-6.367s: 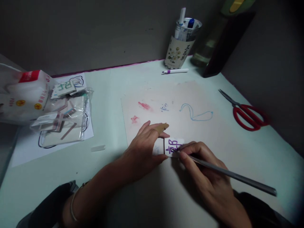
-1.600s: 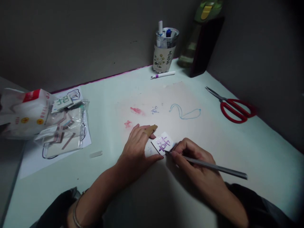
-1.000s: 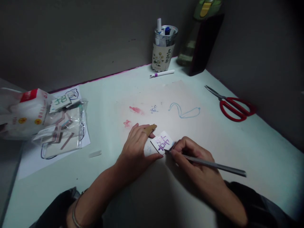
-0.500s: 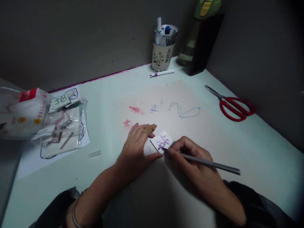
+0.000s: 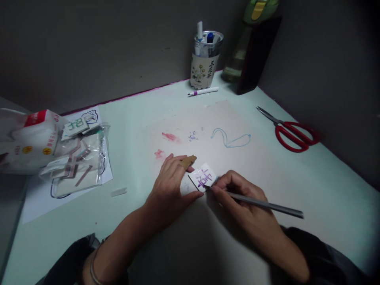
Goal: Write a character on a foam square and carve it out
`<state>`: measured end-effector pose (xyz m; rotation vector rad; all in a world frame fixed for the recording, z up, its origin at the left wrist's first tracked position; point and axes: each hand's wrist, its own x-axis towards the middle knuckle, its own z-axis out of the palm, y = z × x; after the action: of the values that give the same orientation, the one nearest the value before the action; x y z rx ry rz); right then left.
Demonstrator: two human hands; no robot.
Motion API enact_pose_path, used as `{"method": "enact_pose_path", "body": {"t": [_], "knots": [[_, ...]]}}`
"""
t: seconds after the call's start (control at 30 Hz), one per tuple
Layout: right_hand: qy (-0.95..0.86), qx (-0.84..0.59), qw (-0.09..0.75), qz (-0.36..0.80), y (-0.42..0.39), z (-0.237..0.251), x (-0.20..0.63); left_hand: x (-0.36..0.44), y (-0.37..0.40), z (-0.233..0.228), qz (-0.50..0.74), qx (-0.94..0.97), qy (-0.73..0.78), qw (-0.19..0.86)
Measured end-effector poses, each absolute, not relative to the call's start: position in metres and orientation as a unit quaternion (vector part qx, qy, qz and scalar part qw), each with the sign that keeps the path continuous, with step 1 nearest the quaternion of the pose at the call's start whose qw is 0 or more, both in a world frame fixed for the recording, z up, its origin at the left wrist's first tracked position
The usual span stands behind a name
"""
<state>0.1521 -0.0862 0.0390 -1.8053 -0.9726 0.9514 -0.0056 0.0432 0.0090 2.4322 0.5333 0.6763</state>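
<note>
Under the left hand, paper square half hidden.

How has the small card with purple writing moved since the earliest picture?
Yes. The card has turned: its edges lay square to the stained board before, now they sit askew. It remains under the left hand, the right hand's tool at its edge.

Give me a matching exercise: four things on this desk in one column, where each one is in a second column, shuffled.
1 scissors
2 grey tool
3 white pen
4 small card

A under the left hand
B lying before the pen cup
C in the right hand
D at the right edge of the table

Pairs: 1-D, 2-C, 3-B, 4-A.
</note>
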Motion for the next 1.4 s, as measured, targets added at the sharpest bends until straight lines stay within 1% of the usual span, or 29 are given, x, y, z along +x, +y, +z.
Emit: {"method": "enact_pose_path", "body": {"t": [0.2,0.5,0.83,1.4], "knots": [[-0.376,-0.723,0.427,0.392,-0.0865,0.0368,0.1519,-0.0053,0.043,0.0099,0.251,0.907,0.198,0.273],[-0.351,-0.711,0.449,0.413,-0.0856,0.0402,0.1504,-0.0057,0.0426,0.0088,0.252,0.904,0.203,0.278],[-0.381,-0.72,0.427,0.393,-0.0858,0.0394,0.153,-0.0058,0.0429,0.0073,0.253,0.904,0.2,0.28],[-0.388,-0.712,0.44,0.388,-0.0864,0.0368,0.1509,-0.0053,0.043,0.009,0.258,0.906,0.195,0.273]]}}
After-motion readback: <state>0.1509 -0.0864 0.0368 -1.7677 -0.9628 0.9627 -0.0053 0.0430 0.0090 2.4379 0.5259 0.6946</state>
